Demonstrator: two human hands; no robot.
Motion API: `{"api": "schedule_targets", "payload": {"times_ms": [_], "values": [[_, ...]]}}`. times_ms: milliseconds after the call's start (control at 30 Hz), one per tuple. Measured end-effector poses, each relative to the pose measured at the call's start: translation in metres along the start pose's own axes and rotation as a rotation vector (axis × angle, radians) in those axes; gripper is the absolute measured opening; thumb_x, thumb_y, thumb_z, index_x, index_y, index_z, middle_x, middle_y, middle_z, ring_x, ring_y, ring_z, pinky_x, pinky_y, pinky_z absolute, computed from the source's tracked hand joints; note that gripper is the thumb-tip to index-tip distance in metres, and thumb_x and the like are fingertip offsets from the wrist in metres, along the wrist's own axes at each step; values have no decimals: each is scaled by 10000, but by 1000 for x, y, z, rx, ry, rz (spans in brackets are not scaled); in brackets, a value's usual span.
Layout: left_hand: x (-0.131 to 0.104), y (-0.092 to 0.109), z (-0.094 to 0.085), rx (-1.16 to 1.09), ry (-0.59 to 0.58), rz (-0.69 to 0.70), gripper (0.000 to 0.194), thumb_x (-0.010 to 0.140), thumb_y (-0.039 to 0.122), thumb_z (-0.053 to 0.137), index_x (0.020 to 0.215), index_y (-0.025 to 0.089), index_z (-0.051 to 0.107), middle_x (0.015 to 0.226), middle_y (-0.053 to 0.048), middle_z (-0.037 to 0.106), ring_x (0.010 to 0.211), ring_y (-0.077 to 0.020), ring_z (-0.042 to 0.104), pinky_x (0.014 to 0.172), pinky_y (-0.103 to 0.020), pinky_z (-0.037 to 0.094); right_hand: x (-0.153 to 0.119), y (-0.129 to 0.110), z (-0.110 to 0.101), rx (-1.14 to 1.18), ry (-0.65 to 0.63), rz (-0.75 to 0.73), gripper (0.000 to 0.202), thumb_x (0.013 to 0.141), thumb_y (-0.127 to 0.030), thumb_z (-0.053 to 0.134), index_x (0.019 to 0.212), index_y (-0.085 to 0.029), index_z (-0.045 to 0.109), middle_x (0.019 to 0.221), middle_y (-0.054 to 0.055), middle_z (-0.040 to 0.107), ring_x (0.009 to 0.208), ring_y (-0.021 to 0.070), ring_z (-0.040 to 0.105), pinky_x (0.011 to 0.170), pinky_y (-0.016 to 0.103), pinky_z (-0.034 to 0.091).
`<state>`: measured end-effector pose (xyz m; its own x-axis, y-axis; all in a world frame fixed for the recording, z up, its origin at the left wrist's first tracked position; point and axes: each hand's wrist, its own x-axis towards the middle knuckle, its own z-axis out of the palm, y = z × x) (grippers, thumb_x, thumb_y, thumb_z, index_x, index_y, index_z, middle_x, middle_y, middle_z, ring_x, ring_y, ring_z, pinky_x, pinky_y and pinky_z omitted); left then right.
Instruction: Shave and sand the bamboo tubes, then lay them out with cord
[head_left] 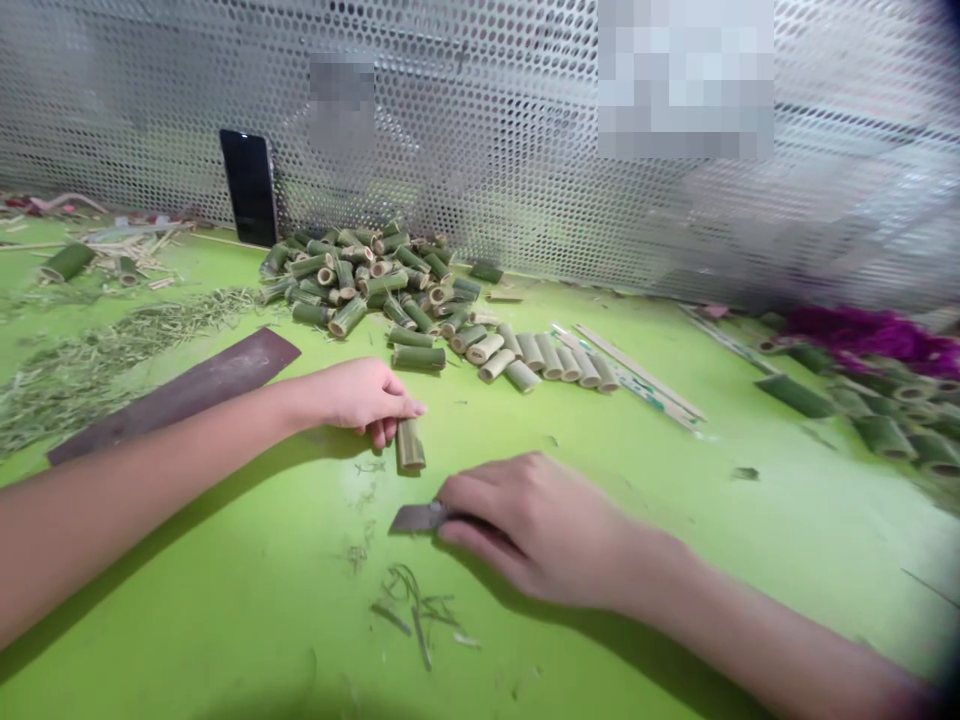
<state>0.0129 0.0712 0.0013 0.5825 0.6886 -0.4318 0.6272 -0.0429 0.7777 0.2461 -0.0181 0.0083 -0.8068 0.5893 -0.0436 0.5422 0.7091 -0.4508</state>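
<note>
My left hand pinches the far end of a short bamboo piece, which stands out from the thumb and fingers toward me, partly scraped pale. Closed around a utility knife, my right hand rests low over the green table; the blade points left, just below the bamboo piece and apart from it. The knife's handle is mostly hidden in the palm. Thin green shavings lie on the table in front of the blade. Beyond my hands, several scraped bamboo pieces form a row.
A heap of green bamboo pieces sits at the back. A phone leans upright against the perforated metal screen. At left lie a dark flat strip and a shavings pile; at right, more bamboo and purple material.
</note>
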Motion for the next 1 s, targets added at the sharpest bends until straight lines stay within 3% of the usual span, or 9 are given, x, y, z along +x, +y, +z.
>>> {"api": "schedule_targets", "payload": {"times_ms": [67, 167, 267, 600, 767, 1000], "values": [[-1, -1, -1, -5, -13, 5, 480, 849, 625, 738, 669, 188, 656, 621, 5, 702, 564, -135, 649, 612, -272, 445, -2, 1, 1, -11, 44, -27, 344, 1105, -370, 407, 969, -182, 661, 724, 5, 657, 566, 115, 533, 569, 255, 362], [-2, -1, -2, -26, -57, 22, 483, 836, 642, 743, 693, 186, 669, 663, -5, 718, 585, -141, 663, 596, -270, 434, 0, 8, 1, -164, 175, 76, 343, 1103, -366, 408, 989, -166, 662, 722, 22, 661, 566, 127, 539, 566, 260, 333], [-2, 0, 0, -41, -80, 30, 457, 845, 616, 744, 706, 187, 674, 682, -1, 723, 587, -141, 671, 600, -270, 441, 6, 14, -1, -308, 203, 163, 309, 1095, -345, 435, 980, -165, 658, 721, 29, 663, 590, 146, 557, 571, 266, 312], [-2, 6, -4, 25, -102, 12, 388, 874, 534, 743, 692, 201, 667, 664, 18, 710, 553, -131, 642, 625, -269, 455, 13, 13, 0, -339, 177, 132, 301, 1092, -338, 420, 962, -181, 642, 744, 28, 668, 620, 147, 575, 586, 269, 339], [-2, 10, -3, 34, -90, 4, 346, 932, 411, 685, 661, 197, 661, 583, 28, 665, 547, -127, 618, 674, -273, 469, 15, 14, 0, -263, 132, 177, 301, 1091, -349, 425, 966, -181, 642, 740, 23, 670, 592, 136, 565, 565, 265, 331], [1, 1, -5, 21, -123, 9, 358, 872, 497, 747, 683, 197, 690, 623, 13, 702, 574, -134, 640, 687, -280, 470, 8, 5, -8, -94, 10, 171, 274, 1083, -330, 462, 931, -187, 638, 720, 2, 657, 559, 116, 539, 573, 256, 358]]}}
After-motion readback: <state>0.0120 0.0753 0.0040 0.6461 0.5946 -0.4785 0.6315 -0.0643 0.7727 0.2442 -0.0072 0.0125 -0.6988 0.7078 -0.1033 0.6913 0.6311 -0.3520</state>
